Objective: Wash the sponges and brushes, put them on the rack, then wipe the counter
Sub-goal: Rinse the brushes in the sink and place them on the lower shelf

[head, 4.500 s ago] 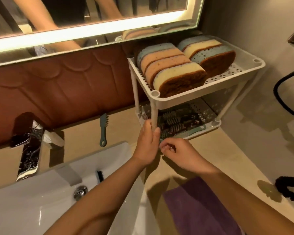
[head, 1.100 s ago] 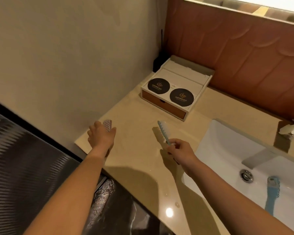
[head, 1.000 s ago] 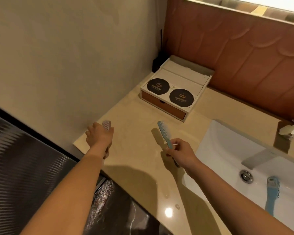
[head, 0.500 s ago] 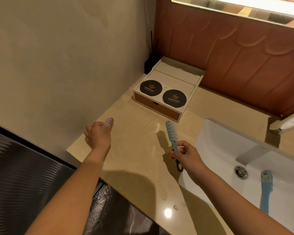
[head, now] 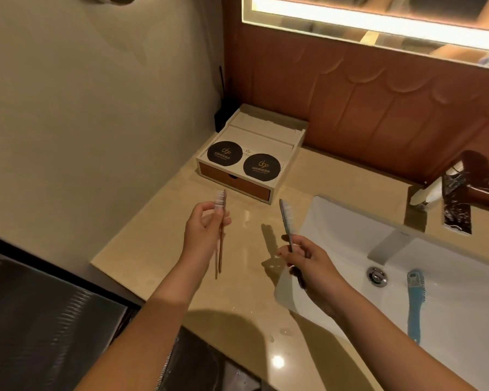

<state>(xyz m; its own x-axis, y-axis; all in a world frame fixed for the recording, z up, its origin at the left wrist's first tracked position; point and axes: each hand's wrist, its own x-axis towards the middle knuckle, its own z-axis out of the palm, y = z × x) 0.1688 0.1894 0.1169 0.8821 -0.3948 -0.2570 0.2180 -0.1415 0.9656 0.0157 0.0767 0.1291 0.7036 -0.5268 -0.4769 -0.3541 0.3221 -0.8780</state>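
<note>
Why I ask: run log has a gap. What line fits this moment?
left hand: grips wooden-handled brush | right hand: grips grey-blue brush | sink: blue brush inside

left hand (head: 202,235): wooden brush (head: 220,197) raised upright | right hand (head: 308,258): teal brush (head: 286,218) turned edge-on

head: worn, looks down-forward | near counter (head: 158,249), sink (head: 336,221)

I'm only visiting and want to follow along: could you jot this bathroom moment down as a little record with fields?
Left hand: holds a brown-handled brush with white bristles, head up
Right hand: holds a teal-handled brush with white bristles, head up
Sink: white basin, a blue plastic brush lying inside
Counter: beige, wet in spots
Corner: white box topped with two black discs
</note>
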